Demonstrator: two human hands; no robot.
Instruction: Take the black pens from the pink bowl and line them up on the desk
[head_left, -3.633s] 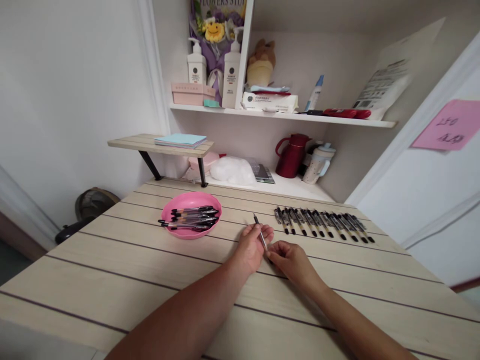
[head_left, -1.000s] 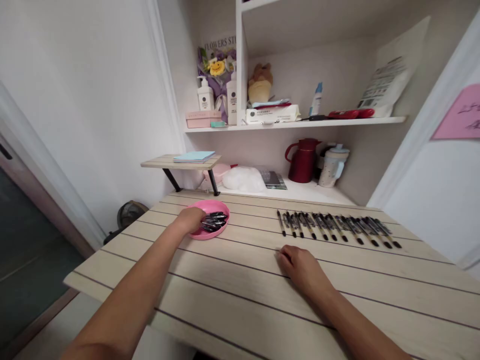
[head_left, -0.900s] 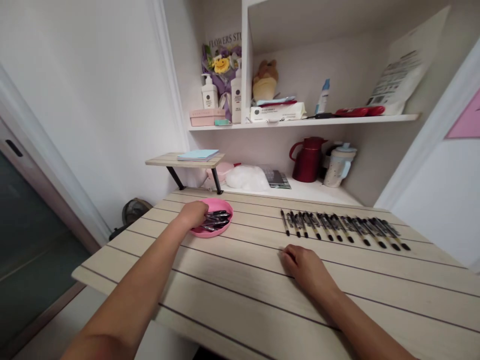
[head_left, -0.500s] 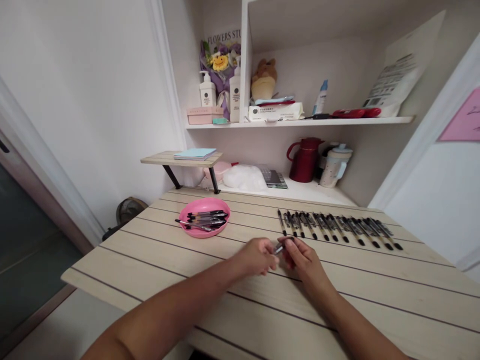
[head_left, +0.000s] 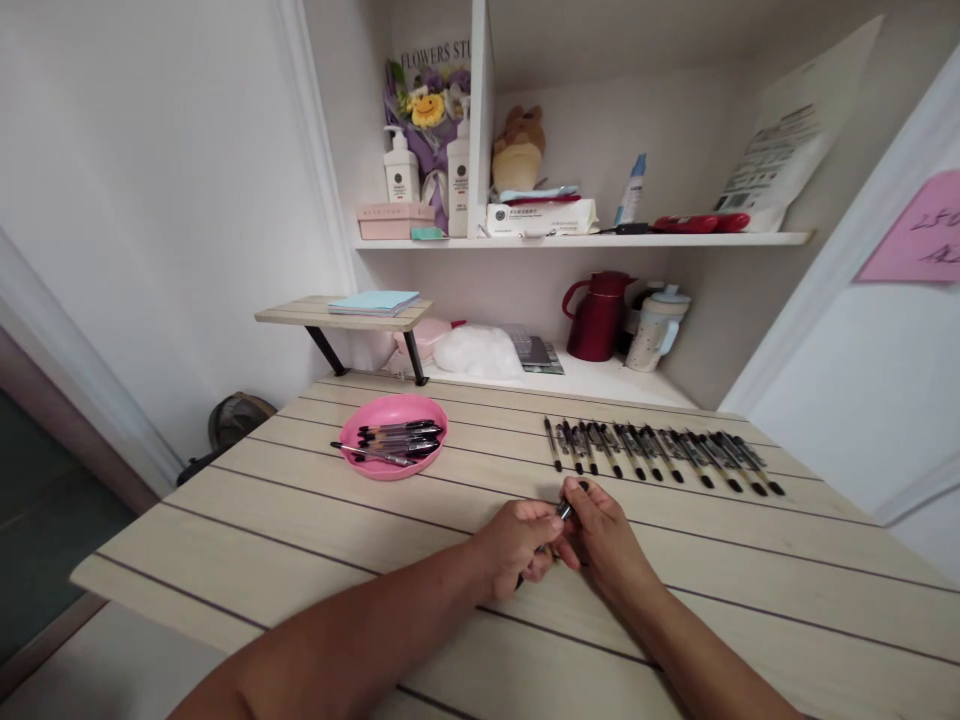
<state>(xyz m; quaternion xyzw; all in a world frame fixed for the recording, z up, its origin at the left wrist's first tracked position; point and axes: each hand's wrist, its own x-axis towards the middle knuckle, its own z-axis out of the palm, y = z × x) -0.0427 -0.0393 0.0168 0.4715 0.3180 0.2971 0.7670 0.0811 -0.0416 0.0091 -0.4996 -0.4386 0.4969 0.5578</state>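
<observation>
Over the middle of the table, my left hand [head_left: 519,545] is closed around a pen [head_left: 565,510], most of which the fingers hide. A dark end of it shows below my left hand. My right hand [head_left: 604,525] pinches the upper end of the same pen, where black and clear parts are visible. Beyond my right hand lies a row of black-capped pens [head_left: 651,450], side by side and slanting slightly. To the left, a pink dish [head_left: 352,415] holds several more pens [head_left: 401,440], one of them sticking out past the rim.
The slatted wooden table [head_left: 300,520] carries a small raised stand [head_left: 292,312] with blue paper [head_left: 375,301] at its back left. Behind it are a white plastic bag [head_left: 478,352], a red jug [head_left: 598,318] and a pale tumbler [head_left: 658,330]. A white shelf [head_left: 637,240] runs above.
My hands have come together on the pen, which is gripped at a steeper angle, its lower end now showing under my left hand. The whole view has shifted slightly.
</observation>
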